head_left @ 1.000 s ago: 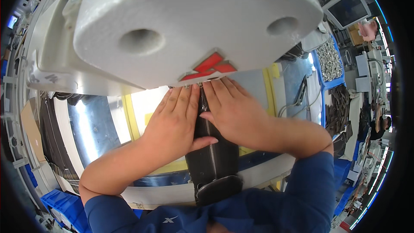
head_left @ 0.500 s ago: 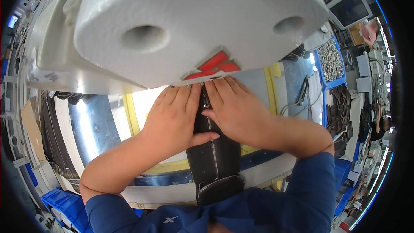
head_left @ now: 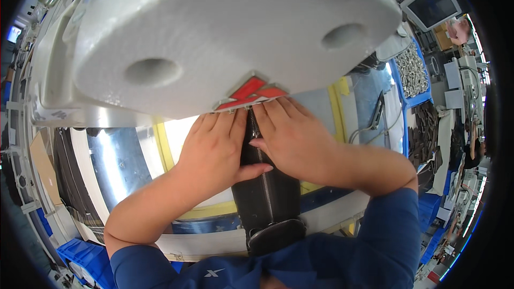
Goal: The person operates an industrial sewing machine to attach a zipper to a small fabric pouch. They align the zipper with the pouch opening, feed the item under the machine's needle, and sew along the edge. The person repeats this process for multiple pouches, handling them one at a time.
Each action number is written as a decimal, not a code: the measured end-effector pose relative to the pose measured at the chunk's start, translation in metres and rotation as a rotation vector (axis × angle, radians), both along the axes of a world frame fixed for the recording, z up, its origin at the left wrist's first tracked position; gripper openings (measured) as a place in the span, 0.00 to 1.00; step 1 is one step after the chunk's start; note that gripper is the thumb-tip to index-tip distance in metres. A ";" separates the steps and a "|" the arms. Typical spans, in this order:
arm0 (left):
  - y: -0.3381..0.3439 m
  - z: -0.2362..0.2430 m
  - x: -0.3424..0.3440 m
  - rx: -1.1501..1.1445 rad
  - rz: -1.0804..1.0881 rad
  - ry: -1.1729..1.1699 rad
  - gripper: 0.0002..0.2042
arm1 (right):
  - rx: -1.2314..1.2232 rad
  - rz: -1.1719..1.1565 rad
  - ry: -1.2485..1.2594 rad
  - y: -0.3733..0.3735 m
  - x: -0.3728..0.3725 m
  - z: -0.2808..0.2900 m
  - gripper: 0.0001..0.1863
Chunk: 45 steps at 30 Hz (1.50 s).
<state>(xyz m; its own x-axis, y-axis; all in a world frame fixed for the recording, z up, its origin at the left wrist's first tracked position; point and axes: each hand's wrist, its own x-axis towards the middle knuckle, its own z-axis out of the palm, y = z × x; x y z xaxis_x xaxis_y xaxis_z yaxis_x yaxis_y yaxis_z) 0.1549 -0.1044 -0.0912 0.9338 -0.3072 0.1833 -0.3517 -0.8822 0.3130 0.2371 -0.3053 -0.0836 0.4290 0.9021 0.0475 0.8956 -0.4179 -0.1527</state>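
Note:
A long black bag piece [head_left: 251,203] with a metal zipper [head_left: 266,190] down its middle runs from my body to beneath the large white sewing machine head [head_left: 230,32]. My left hand [head_left: 211,147] presses flat along the left side of the piece, thumb stretched to the right across the zipper. On the other side lies my right hand [head_left: 297,142], palm down, fingers stretched forward and its thumb near the zipper. Both sets of fingertips reach the machine's lower edge, which partly covers them. The needle area is hidden behind the machine head.
Yellow tape [head_left: 336,112] marks the metal work surface. At the right, a blue tray [head_left: 428,96] holds many metal pieces, near dark strips [head_left: 423,134] and a screen [head_left: 431,2]. Dark material [head_left: 72,174] hangs at the left, above a blue crate [head_left: 88,257].
The machine head appears slightly further left and lower, seemingly because the view has shifted. Both hands keep the same flat pose on the black piece.

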 end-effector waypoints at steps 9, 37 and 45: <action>0.001 -0.005 0.000 0.009 -0.011 0.021 0.57 | 0.077 0.008 -0.066 0.001 0.002 0.000 0.32; 0.005 0.003 -0.029 -0.548 -0.092 0.086 0.39 | 0.437 -0.412 -0.797 -0.072 0.068 0.113 0.03; -0.002 0.001 -0.025 -1.209 0.143 0.672 0.30 | 0.167 0.212 0.003 -0.008 -0.067 0.055 0.07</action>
<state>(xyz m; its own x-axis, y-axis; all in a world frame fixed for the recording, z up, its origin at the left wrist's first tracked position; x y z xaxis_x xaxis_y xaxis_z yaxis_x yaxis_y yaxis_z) 0.1304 -0.1066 -0.0897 0.9575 -0.1774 -0.2273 0.2376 0.0389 0.9706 0.1697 -0.3137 -0.0287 0.2318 0.9516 0.2019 0.9598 -0.1900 -0.2065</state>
